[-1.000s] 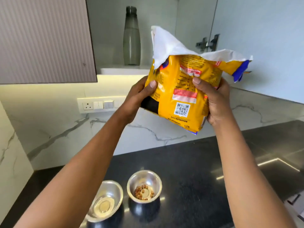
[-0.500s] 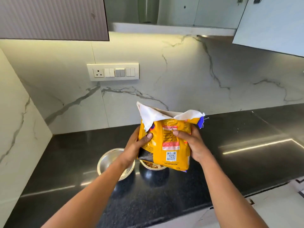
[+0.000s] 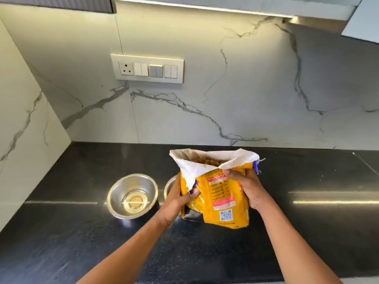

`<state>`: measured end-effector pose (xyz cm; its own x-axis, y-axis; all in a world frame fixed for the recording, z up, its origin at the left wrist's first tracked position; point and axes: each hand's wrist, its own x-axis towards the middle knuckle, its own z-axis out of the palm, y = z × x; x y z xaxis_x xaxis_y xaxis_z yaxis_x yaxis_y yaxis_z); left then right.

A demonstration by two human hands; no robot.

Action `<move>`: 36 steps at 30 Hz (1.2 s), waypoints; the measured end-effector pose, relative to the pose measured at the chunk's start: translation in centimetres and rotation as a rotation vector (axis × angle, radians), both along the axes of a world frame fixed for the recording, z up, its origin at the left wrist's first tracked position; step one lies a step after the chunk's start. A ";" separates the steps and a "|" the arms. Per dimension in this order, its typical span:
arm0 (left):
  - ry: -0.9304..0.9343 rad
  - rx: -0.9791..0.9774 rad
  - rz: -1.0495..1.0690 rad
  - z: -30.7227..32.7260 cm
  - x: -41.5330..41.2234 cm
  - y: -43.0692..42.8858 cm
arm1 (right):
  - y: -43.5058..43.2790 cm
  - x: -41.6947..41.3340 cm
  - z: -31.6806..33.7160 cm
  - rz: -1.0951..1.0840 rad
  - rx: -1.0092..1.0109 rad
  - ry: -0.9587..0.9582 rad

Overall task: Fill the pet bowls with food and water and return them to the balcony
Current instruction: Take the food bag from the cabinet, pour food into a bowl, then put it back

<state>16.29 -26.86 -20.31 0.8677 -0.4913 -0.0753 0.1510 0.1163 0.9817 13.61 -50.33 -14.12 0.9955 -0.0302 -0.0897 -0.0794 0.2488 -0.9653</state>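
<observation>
- I see both hands closed on one yellow pet food bag, which is held upright over the black countertop, mouth up.
- Left hand: fingers curled round the bag's left edge, thumb pressed flat across the front panel. Firm clasp, nothing else in it.
- Right hand: wrapped round the bag's upper right side, thumb on the front just below the folded-back white lining. Also clasped tight on the bag only.
- Bag mouth is spread open; brown kibble shows inside, near the top.
- I cannot tell whether the bag's base rests on the counter or hangs just above it.
- Count, bowls: two steel ones. Left bowl stands clear on the counter, just left of the left hand, apart from it; its bottom looks shiny, and I cannot say if it holds water or is only reflecting light.
- Right bowl: only a sliver of rim visible, the rest hidden behind the left hand and the bag. Contents not visible.
- Count, bags: one. Count, hands: two, both bare, forearms entering from the bottom edge.
- Behind the counter, a marble-pattern backsplash carries one switch plate with one socket and three pairs of rocker switches.
</observation>
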 end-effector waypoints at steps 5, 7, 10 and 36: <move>0.142 0.012 -0.154 -2.6 -0.3 -1.7 | -3.7 0.1 -2.9 0.001 0.000 0.128; 0.222 -0.035 -0.165 -2.9 -0.2 -1.8 | -4.6 0.0 -3.9 0.008 0.004 0.178; 0.303 -0.165 -0.131 -2.8 -0.3 -2.5 | -5.9 0.1 -5.3 0.027 -0.029 0.227; 0.702 -0.493 0.352 -5.2 -2.7 -10.5 | -7.9 4.4 -1.1 0.299 -0.514 0.242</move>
<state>13.57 -37.39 -25.47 0.8078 -0.3243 -0.4923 0.5687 0.6483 0.5062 18.06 -58.20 -15.24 0.9209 0.1471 -0.3610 -0.3043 -0.3073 -0.9016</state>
